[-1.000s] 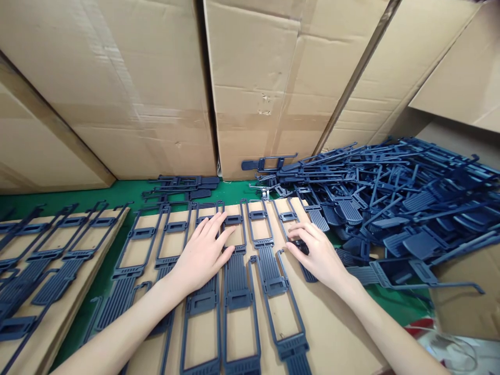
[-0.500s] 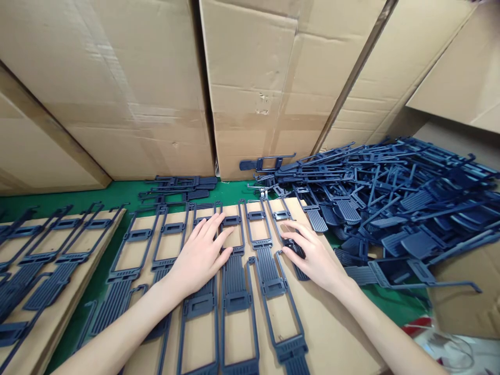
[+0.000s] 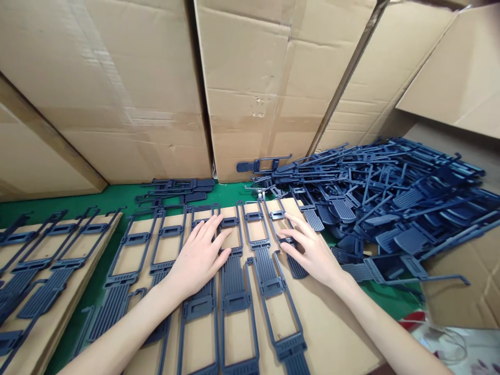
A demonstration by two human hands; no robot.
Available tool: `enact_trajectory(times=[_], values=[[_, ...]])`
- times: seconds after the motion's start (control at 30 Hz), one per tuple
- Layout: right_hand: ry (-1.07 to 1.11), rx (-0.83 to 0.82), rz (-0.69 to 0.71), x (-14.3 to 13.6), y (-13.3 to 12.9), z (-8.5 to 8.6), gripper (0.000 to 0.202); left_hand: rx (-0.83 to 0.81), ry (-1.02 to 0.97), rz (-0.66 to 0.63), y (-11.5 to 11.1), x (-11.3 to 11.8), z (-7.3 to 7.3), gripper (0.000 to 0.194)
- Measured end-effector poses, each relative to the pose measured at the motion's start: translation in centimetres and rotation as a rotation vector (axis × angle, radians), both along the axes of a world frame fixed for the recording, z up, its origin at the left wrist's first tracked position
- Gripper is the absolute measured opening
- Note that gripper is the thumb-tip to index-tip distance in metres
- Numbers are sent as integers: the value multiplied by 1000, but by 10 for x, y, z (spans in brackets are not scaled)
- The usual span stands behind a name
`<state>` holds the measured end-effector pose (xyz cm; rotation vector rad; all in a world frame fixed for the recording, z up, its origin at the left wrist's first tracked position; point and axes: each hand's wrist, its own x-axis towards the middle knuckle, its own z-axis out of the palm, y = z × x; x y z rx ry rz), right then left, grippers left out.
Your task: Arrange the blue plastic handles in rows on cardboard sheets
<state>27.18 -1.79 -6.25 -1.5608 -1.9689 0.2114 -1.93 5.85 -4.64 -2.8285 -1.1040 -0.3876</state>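
Dark blue plastic frames with ribbed paddles lie in rows on a cardboard sheet. My left hand rests palm down over the middle of the rows, its fingers spread and nothing held. Beside its thumb is a ribbed frame. My right hand is over the rightmost frame of the upper row, fingers apart and touching or just above it. Part of that frame is hidden under the fingers. Between my hands lies another frame.
A big tangled pile of similar frames is at the right. A small stack lies behind the sheet on the green surface. At the left is a second loaded cardboard sheet. Large cartons stand behind.
My right hand's fingers have spread and shifted slightly on the rightmost frame. My left hand stays in place. The view has moved a little.
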Motion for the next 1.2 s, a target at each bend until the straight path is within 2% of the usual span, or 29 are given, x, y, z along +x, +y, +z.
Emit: enact_trajectory(times=[0.13,0.2,0.33,0.5,0.63,0.9,1.03,1.2], values=[[-163,113,-131,21,9,7,28,-6,-23,3,1,-1,-1,40],[-304,108,-165,36,15,11,31,-6,-36,1,2,-2,-3,40],[-505,-80,-88,61,24,20,51,-4,-31,0,3,-2,-4,40],[-527,-300,18,76,38,30,68,4,-41,1,3,-3,-5,40],[-435,-253,22,76,48,25,52,9,-71,-9,4,-4,-6,40],[-351,-104,-100,70,59,8,26,18,-58,-6,4,-3,-5,41],[-289,-82,-104,71,61,13,18,15,-38,-6,3,-3,-3,40],[-159,-58,-118,69,58,26,17,13,-43,-5,3,-2,-1,40]])
